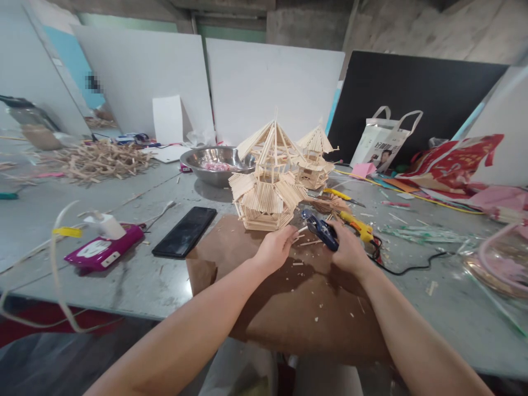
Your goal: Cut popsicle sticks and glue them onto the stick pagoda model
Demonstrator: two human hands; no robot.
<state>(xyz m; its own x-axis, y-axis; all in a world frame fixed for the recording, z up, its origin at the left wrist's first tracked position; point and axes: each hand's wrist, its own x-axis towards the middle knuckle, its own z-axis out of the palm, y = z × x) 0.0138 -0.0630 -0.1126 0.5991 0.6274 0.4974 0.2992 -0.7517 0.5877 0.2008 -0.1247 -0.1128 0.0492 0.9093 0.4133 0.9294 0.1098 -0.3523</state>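
Note:
My left hand (276, 247) is closed in a pinch on a thin wooden stick (302, 229). The stick's far end reaches the jaws of blue-handled cutters (322, 230), which my right hand (347, 247) grips. Just behind my hands stands a pavilion model (270, 187) built of pale wooden sticks, its pointed upper roof partly open. A second stick pavilion (315, 159) rises behind it to the right. Under my hands lies a brown cardboard sheet (289, 313) with small wood scraps on it. A yellow glue gun (358, 226) rests right of my right hand.
A black phone (185, 232) and a purple power strip (105, 250) lie on the left. Behind them are a metal bowl (198, 168) and a heap of sticks (99, 162). A yellow utility knife (338, 194), a cord and a white bag (379, 140) are at right.

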